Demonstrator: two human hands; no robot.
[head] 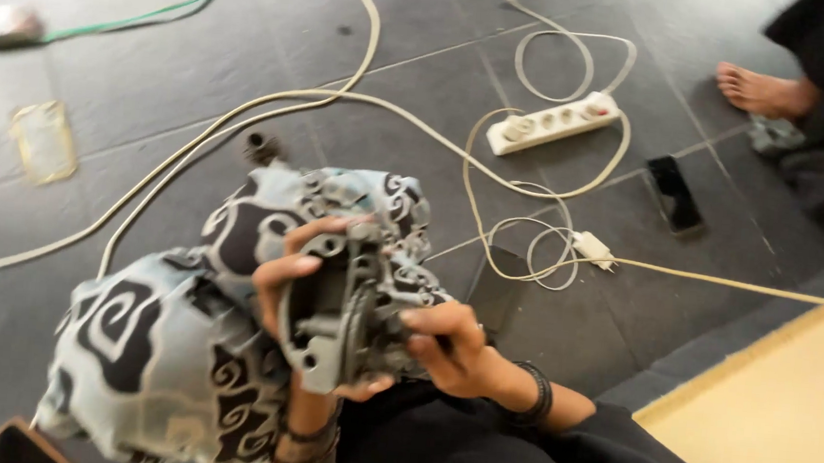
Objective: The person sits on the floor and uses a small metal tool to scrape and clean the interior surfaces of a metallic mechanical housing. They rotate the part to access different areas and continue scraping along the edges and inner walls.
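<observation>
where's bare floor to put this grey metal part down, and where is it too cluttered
Bare dark floor lies left of the patterned cloth, below the long cream cable. The yellow mat at right is bare too. Crowded: around the power strip, coiled cords and black phone.

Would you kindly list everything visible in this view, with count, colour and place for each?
Grey metal machine part with bolt holes: one, grey, held in both hands at centre.
Patterned cloth with dark swirls: one, pale blue-grey and black, draped under the part.
White power strip: one, white, on the floor, upper centre.
Cream cables: several, looping across the dark tiled floor.
Green cable: one, upper left.
Black phone: one, on the floor, right of the strip.
White charger plug: one, right of centre.
Bare foot of another person: one, upper right.
Yellow mat: one, lower right.
Left hand: grips the part's left side.
Right hand: grips its right side.
</observation>
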